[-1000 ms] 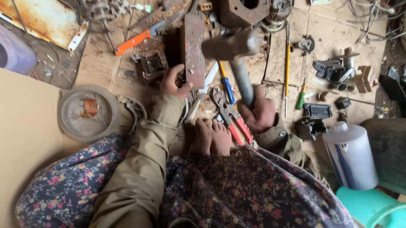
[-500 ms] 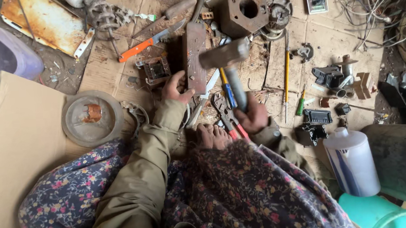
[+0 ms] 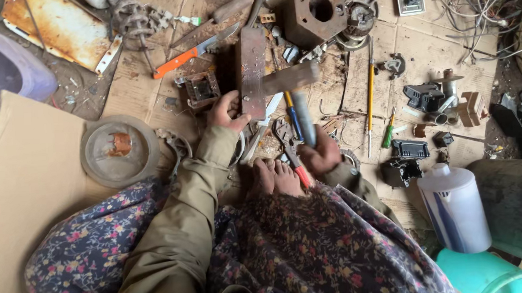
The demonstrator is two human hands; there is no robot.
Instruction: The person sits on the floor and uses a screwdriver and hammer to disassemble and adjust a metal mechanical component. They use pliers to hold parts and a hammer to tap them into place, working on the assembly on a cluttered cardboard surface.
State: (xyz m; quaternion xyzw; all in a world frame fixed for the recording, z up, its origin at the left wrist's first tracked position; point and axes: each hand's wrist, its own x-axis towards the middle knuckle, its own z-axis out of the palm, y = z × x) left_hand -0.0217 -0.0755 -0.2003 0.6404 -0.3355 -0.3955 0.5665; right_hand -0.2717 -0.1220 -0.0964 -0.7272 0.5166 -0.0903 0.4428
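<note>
At the far left, a large sheet of cardboard (image 3: 31, 181) lies on the floor, and a round grey metal disc (image 3: 119, 150) with a rusty centre rests at its edge. Above them lies a rusty metal plate (image 3: 57, 29). A knife with an orange handle (image 3: 190, 52) lies further right, and below it sits a small rusty square part (image 3: 202, 89).

The person sits on the floor in a flowered garment (image 3: 292, 248), with bare feet (image 3: 275, 176) showing between the two arms. The left hand (image 3: 227, 112) is closed on the lower edge of a long flat metal bar (image 3: 251, 70), which lies on the floor and points away from the person. The fingers press against the side of the bar, near its lower end.

Just to the right, the right hand (image 3: 320, 154) is clamped around the handle of a hammer (image 3: 293, 86). The hammer head is blurred and stands across the upper right side of the bar; whether it touches the bar cannot be told. Pliers with red handles (image 3: 290, 147) lie under the hammer handle, near the feet.

Behind the bar stands a rusty block with a round hole (image 3: 316, 11). To the right lie a yellow screwdriver (image 3: 370, 90), a small green screwdriver (image 3: 390, 132) and several black parts (image 3: 423, 95). A white plastic jug (image 3: 455, 206) stands at the lower right.
</note>
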